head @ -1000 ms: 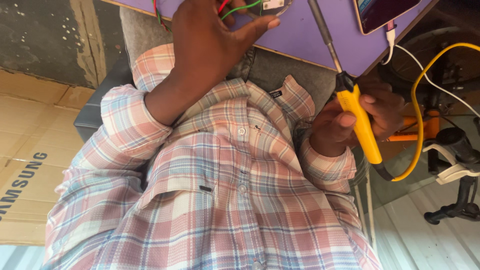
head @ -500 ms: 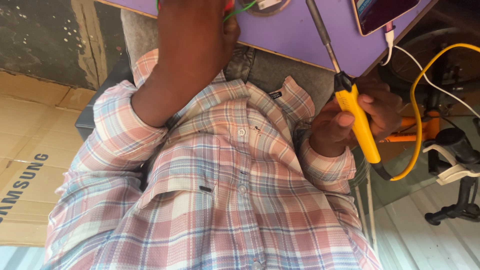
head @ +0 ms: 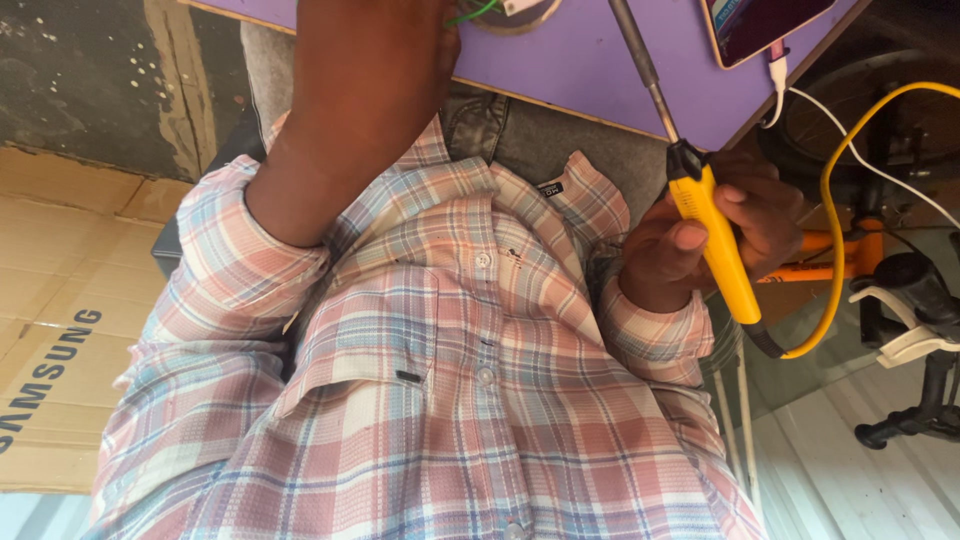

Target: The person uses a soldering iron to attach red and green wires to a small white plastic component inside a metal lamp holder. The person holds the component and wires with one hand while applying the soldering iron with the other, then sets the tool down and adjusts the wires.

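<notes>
My right hand is closed around the yellow handle of a soldering iron, held beside my lap at the right. The iron's metal shaft slants up over a purple board resting on my knees. A yellow cable loops from the handle's end. My left hand reaches up onto the board near a green wire and a round part. Its fingers are cut off by the top edge. My plaid shirt fills the lower view.
A phone lies on the board's right corner with a white charging cable plugged in. Flattened cardboard covers the floor at the left. An orange tool and black and white gear sit at the right.
My left hand has slid farther up over the board, so its fingers have left the view. The right hand and soldering iron have stayed put.
</notes>
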